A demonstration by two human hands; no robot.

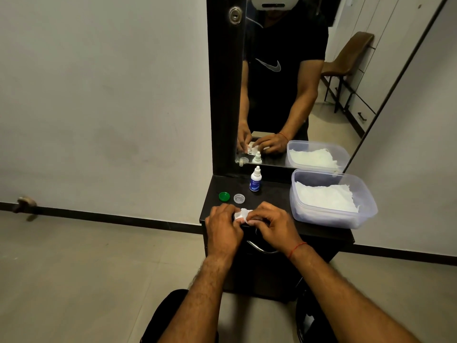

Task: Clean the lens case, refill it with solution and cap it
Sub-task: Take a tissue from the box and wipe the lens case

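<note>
- At the centre of the frame, a person's left hand [223,225] and right hand [273,222] meet over the front edge of a small dark desk [277,201].
- Both hands are closed around a crumpled white tissue [243,215]; the lens case is presumably inside it, but it is hidden and I cannot confirm it.
- Just above the hands on the desk lie a green cap [224,196] and a clear cap [239,198], side by side and off the case.
- Behind them, near the mirror [321,70], a small solution bottle [256,180] stands upright with its top on.
- To the right of centre sits a clear plastic tub [368,194] holding white tissues.
- Judging by this, the task is in its cleaning stage: the caps are off and wiping is under way. Refilling with solution and capping both remain.
</note>
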